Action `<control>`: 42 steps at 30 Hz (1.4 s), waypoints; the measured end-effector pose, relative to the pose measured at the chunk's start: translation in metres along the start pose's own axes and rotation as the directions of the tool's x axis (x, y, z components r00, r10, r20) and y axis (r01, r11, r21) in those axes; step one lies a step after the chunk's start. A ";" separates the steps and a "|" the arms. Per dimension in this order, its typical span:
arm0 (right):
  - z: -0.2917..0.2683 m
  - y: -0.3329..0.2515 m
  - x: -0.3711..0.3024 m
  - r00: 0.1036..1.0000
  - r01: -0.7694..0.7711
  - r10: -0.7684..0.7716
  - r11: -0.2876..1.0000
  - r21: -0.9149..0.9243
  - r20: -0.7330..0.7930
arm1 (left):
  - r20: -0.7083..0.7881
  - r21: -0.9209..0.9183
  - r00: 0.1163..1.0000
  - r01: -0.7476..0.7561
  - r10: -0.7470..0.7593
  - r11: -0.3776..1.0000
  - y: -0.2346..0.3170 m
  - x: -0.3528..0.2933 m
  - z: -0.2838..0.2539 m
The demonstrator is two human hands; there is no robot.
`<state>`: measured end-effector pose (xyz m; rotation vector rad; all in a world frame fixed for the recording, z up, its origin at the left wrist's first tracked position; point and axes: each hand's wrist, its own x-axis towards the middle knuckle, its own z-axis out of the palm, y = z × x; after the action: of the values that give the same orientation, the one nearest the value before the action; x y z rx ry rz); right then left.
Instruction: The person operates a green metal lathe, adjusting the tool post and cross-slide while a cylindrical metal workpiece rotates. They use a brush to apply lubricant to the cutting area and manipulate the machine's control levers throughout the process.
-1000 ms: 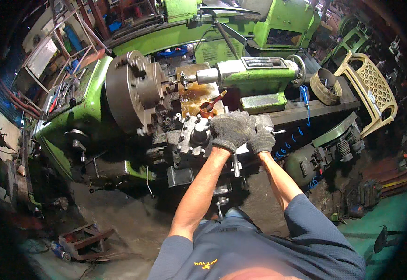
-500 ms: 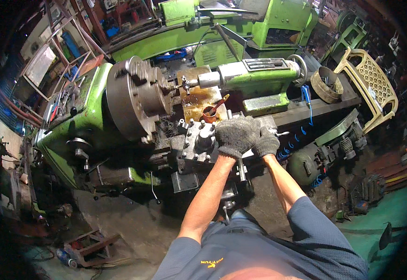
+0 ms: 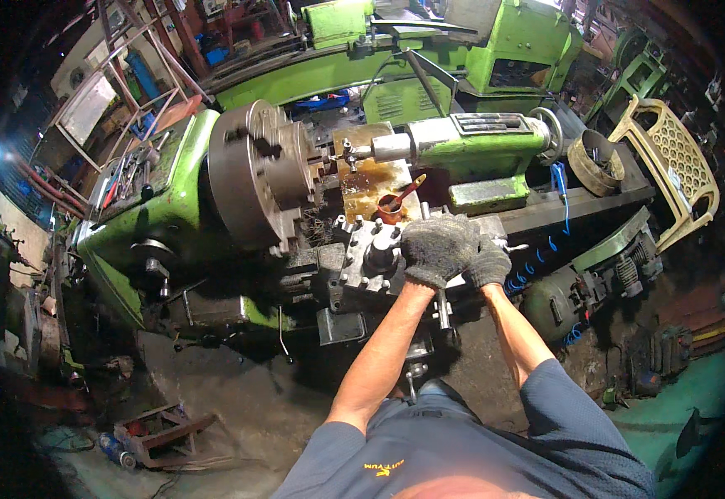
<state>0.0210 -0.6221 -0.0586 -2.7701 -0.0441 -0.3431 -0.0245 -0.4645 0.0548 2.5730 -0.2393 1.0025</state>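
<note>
Both my hands wear grey knitted gloves and meet over the lathe carriage, right of the square tool post (image 3: pixel 382 254). My left hand (image 3: pixel 437 249) shows its back, with the fingers curled under and out of sight. Against it, my right hand (image 3: pixel 489 262) is closed, its fingers bent inward. Whatever lies between or under the gloves is hidden. A small reddish cup (image 3: pixel 390 213) with a brush (image 3: pixel 415 184) leaning out of it stands just beyond my left hand, by an oily brown board (image 3: pixel 359 196). Below the gloves a metal handle shaft (image 3: pixel 442 308) sticks out toward me.
The big lathe chuck (image 3: pixel 242 179) is at left, and the green tailstock (image 3: pixel 475 141) with its handwheel is beyond my hands. A round metal tin (image 3: pixel 595 163) sits on the bed's right end near a beige plastic chair (image 3: pixel 670 166). A coiled blue hose (image 3: pixel 545 249) hangs at right.
The whole view has shifted slightly, so the machine appears a little further right and lower. My hands stay together at nearly the same spot beside the tool post.
</note>
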 end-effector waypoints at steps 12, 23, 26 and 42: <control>-0.001 0.002 0.001 0.999 -0.006 0.007 0.999 -0.031 0.038 | 0.034 0.001 0.999 0.008 -0.008 1.000 0.002 0.002 -0.006; 0.001 0.001 0.000 0.999 -0.003 0.004 0.999 -0.035 0.039 | 0.007 0.028 1.000 -0.023 0.023 0.999 0.001 0.003 -0.008; 0.002 0.000 0.002 0.999 -0.010 0.012 0.999 -0.045 0.048 | -0.065 0.014 0.996 -0.067 0.068 0.998 -0.001 0.005 -0.007; 0.016 0.013 0.006 0.997 -0.057 0.060 0.996 -0.074 0.046 | -0.114 0.037 0.972 -0.200 0.203 0.979 -0.019 -0.013 0.022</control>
<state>0.0313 -0.6289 -0.0762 -2.8448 0.0386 -0.2673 -0.0153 -0.4554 0.0259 2.5397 -0.4674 1.2317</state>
